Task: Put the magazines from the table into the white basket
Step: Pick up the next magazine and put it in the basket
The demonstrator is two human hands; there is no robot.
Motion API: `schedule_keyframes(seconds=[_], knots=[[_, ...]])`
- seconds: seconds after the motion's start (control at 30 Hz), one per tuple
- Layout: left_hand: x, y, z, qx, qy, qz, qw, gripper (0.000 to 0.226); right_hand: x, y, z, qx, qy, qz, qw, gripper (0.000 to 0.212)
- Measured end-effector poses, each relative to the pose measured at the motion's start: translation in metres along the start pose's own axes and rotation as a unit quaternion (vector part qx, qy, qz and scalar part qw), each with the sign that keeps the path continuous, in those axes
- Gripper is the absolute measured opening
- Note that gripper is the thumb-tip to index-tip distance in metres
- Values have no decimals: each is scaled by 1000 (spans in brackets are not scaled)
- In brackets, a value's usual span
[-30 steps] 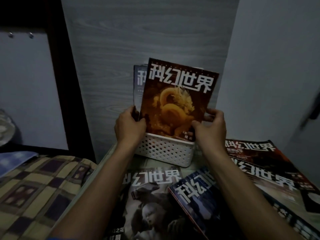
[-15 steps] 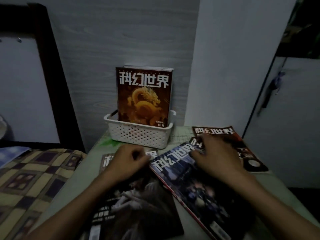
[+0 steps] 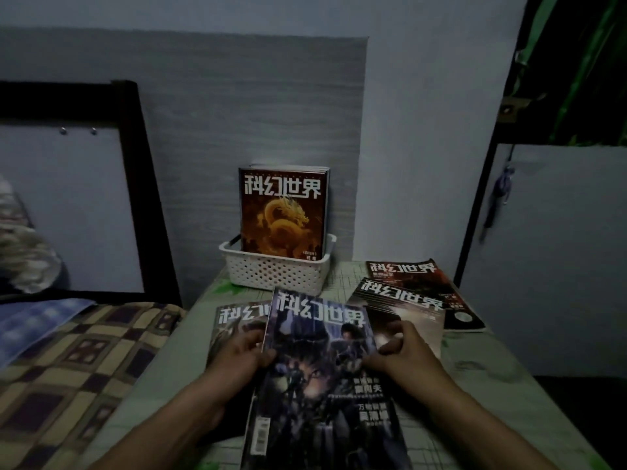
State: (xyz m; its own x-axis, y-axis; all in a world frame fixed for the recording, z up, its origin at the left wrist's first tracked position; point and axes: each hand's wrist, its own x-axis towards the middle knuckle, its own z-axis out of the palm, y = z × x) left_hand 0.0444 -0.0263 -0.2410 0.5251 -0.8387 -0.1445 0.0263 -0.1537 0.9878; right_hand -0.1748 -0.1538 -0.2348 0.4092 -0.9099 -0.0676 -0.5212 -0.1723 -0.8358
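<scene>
Near the bottom middle, the left hand (image 3: pixel 242 354) and right hand (image 3: pixel 400 351) are each gripping a side edge of the blue magazine (image 3: pixel 322 368), fingers curled around it.

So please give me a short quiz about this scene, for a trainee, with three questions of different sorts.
1. True or false: the orange dragon-cover magazine stands upright in the white perforated plastic basket.
2. How many magazines lie on the table outside the basket?
3. Which magazine do both hands hold? A) the blue dark-cover magazine B) the red-cover magazine at the far right

Key: 1 true. 2 four. 3 A: the left hand and the right hand grip its side edges.
</scene>
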Motion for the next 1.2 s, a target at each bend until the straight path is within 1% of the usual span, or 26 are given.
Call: schedule_keyframes(seconds=[0.03,0.07,0.13,0.2,0.3,0.33,0.37,0.4,0.47,0.53,0.63,0.7,0.77,0.83,0.9,1.0,1.07,1.13,1.2], knots=[[-5,-1,0,-33,8,13,999,27,1,-2,-1,34,-8,7,999,63],[-9,1,-1,-58,21,35,997,30,0,-5,-1,70,-19,11,997,57],[-15,14,-6,-87,50,105,989,31,0,-16,-3,157,-46,10,986,32],[-17,37,-12,-101,61,191,974,32,-1,-34,-9,204,-50,-40,977,15],[-11,68,-30,-77,115,306,942,26,1,-68,-15,260,-14,-129,957,9],[-7,75,-36,-55,139,331,932,24,2,-78,-14,247,4,-166,955,11],[-5,78,-41,-29,162,347,923,23,3,-84,-11,199,28,-212,956,12],[-1,77,-46,2,185,359,915,24,3,-87,-6,127,53,-251,958,13],[6,68,-52,65,217,360,905,30,5,-85,6,-4,82,-284,955,11],[13,50,-59,99,233,340,906,33,7,-78,16,-44,75,-289,953,8],[23,20,-68,127,236,304,914,30,14,-68,28,-48,77,-320,943,8],[28,10,-72,127,232,296,918,29,19,-69,32,-47,94,-341,934,17],[36,12,-73,113,232,297,919,28,28,-75,36,-5,84,-338,938,19],[47,30,-73,84,239,310,916,28,43,-90,34,51,84,-325,941,11],[65,62,-71,39,254,317,913,24,65,-115,26,85,110,-327,935,4],[108,120,-71,-15,257,309,916,20,103,-156,10,90,148,-348,921,5],[137,147,-70,-8,253,309,917,19,130,-176,4,91,169,-353,916,4],[169,151,-69,11,261,296,919,18,158,-180,7,83,183,-333,921,7],[196,135,-68,21,268,262,927,21,182,-171,18,68,178,-299,935,11]])
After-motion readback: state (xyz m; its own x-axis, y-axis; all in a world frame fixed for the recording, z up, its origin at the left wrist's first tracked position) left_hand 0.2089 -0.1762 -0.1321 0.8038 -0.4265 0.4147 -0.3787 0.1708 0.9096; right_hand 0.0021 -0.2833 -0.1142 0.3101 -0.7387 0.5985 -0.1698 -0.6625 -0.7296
